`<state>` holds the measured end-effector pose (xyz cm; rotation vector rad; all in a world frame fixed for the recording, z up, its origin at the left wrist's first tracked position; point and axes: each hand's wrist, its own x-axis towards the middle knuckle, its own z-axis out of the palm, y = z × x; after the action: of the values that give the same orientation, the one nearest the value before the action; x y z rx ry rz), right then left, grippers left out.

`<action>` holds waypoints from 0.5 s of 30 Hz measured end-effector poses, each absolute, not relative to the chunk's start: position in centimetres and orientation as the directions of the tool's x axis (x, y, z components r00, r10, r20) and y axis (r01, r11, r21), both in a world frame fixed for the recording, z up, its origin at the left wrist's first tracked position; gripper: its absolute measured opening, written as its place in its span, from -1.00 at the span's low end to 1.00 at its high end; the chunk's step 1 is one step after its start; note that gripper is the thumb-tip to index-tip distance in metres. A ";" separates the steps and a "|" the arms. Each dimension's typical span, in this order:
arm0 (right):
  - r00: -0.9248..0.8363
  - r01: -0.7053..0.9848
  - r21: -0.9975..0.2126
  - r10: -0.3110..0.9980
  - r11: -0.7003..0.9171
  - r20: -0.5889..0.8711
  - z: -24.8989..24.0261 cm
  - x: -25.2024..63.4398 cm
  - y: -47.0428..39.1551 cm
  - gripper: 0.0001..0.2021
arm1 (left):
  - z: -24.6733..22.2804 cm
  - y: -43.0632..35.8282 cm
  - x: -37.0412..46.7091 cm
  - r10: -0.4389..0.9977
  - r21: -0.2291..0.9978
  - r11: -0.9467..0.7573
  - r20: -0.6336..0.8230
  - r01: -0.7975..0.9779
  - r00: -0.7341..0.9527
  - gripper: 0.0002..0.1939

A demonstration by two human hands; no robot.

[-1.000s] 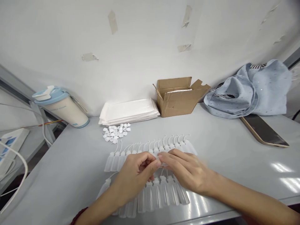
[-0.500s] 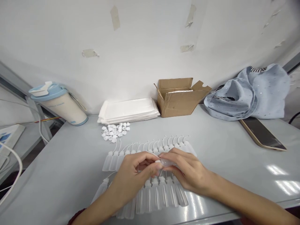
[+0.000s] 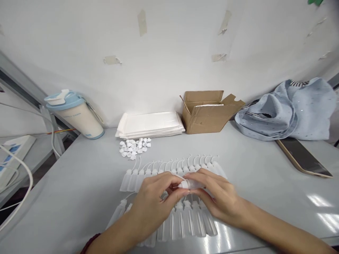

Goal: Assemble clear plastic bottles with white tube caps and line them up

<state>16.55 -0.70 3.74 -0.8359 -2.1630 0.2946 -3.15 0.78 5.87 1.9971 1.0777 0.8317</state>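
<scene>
Over the middle of the grey table, my right hand (image 3: pixel 218 195) grips a small translucent plastic squeeze bottle (image 3: pixel 196 184), tipped sideways with its neck to the left. A white cone-shaped cap (image 3: pixel 183 184) sits at the neck, and the thumb and fingers of my left hand (image 3: pixel 155 199) close around it. Behind my hands lies a row of similar bottles (image 3: pixel 132 181) with thin curved strips at their necks. A second row of bottles (image 3: pixel 181 222) lies nearer me, partly covered by my left hand and forearm. Loose white caps (image 3: pixel 134 147) form a pile beyond the back row.
A stack of white padded envelopes (image 3: pixel 150 123) and an open cardboard box (image 3: pixel 206 118) stand against the wall. To the left is a tumbler (image 3: pixel 76 114). A blue cloth bag (image 3: pixel 286 111) and a phone (image 3: pixel 304 157) lie to the right.
The camera view has shifted slightly, moving everything a little to the right. My left fingertips have shifted at the cap, which now shows more plainly; both hands stay together at the bottle.
</scene>
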 end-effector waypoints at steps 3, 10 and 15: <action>-0.482 0.469 -0.440 0.639 0.766 0.600 3.7 16.5 -0.7 -0.70 | 5.8 0.9 -3.3 0.861 0.823 -0.414 0.215 0.389 0.461 -0.88; -0.573 0.489 -0.158 0.452 0.858 0.683 3.4 16.8 -0.5 -0.57 | 5.9 0.8 -3.1 0.827 0.798 -0.358 0.029 0.485 0.562 -0.57; -0.512 0.511 -0.294 0.561 0.808 0.651 3.6 17.0 -0.8 -0.58 | 5.2 0.3 -3.0 0.803 0.724 -0.513 0.216 0.461 0.556 -0.68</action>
<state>17.01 -0.76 3.63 -0.7856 -2.2124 0.0820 -2.98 0.28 5.19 2.1789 1.0109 0.7257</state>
